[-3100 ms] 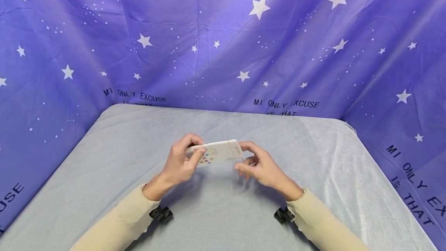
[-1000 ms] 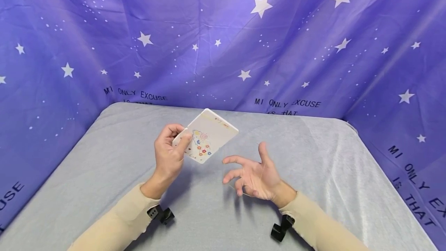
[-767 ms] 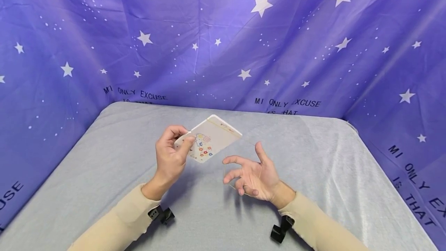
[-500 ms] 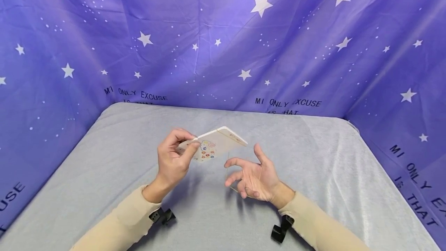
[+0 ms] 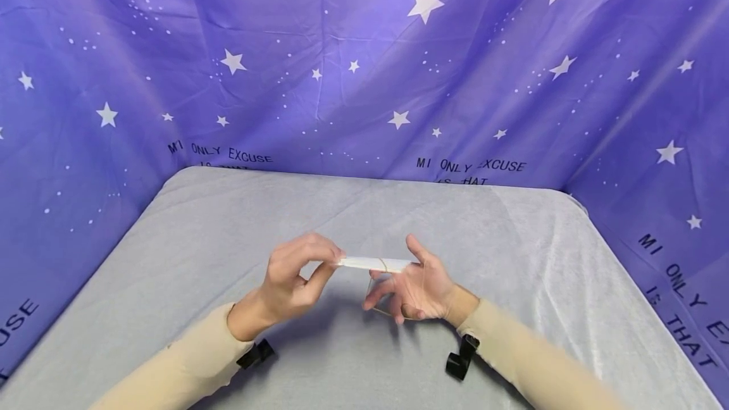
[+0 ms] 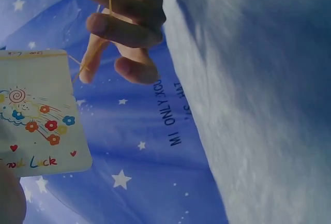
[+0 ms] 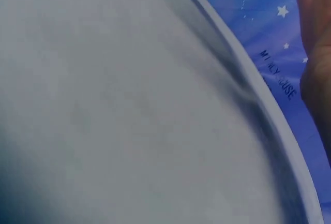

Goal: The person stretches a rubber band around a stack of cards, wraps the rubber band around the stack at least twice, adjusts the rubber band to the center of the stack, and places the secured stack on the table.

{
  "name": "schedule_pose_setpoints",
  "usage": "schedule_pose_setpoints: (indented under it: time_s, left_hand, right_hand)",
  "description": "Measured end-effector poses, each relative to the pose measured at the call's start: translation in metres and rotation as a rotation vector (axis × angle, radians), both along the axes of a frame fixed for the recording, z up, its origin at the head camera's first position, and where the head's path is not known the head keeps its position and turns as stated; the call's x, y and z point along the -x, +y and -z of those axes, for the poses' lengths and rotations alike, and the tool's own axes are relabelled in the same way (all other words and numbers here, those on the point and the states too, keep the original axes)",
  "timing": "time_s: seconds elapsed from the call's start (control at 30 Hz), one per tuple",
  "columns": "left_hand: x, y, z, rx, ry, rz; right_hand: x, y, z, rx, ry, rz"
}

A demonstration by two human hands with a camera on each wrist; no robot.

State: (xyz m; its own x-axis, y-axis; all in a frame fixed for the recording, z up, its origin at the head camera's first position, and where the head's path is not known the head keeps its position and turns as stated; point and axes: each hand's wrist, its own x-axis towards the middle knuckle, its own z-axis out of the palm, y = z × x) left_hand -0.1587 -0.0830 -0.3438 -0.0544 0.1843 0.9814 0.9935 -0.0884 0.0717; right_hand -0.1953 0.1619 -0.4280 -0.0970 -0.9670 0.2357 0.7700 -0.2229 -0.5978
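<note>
My left hand (image 5: 293, 283) pinches one end of a thin white booklet-like block (image 5: 364, 264) between thumb and fingers, well above the table. Edge-on in the head view, it shows rounded corners, coloured flowers and "Good Luck" lettering in the left wrist view. A thin yellowish rubber band (image 5: 385, 266) crosses its far end and stretches over to my right hand (image 5: 426, 286). That hand, palm up, has its fingers (image 6: 124, 32) spread and partly bent inside the band, the thumb raised. The block's far end overlaps the right palm in the head view.
A grey cloth covers the table (image 5: 228, 214). Purple curtains (image 5: 364, 100) with white stars and black lettering hang behind it and at both sides. Small black wrist cameras (image 5: 259, 354) sit at both sleeves.
The left hand has lowered and turned the block from face-up tilt to nearly edge-on, moving its far end to the right hand. Earlier, the right hand opened out with the band over its fingers.
</note>
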Motion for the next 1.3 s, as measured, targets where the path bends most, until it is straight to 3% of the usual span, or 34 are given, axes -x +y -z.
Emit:
schedule_pose_setpoints:
  time_s: [0.07,0.23,0.5,0.7,0.87,1.1,1.3]
  left_hand:
    - [-0.002,-0.001,-0.003,0.044,0.058,-0.009]
    - [-0.003,-0.005,-0.003,0.134,0.122,-0.043]
    - [0.0,-0.005,-0.001,0.17,0.224,-0.063]
    - [0.007,-0.009,0.011,0.195,0.216,-0.111]
    - [0.017,-0.012,0.021,0.266,0.193,-0.156]
    - [0.031,-0.013,0.026,0.335,0.159,-0.174]
    - [0.037,-0.014,0.03,0.412,0.153,-0.217]
  right_hand:
    - [0.005,0.001,0.0,-0.014,-0.015,-0.02]
    - [0.013,0.001,-0.002,-0.098,-0.018,0.0]
    - [0.022,-0.004,-0.01,-0.255,0.026,0.047]
    - [0.034,-0.007,-0.014,-0.354,0.073,0.03]
    - [0.043,-0.009,-0.016,-0.429,0.134,0.075]
    - [0.053,-0.012,-0.017,-0.528,0.168,0.13]
    - [0.055,-0.019,-0.018,-0.624,0.197,0.116]
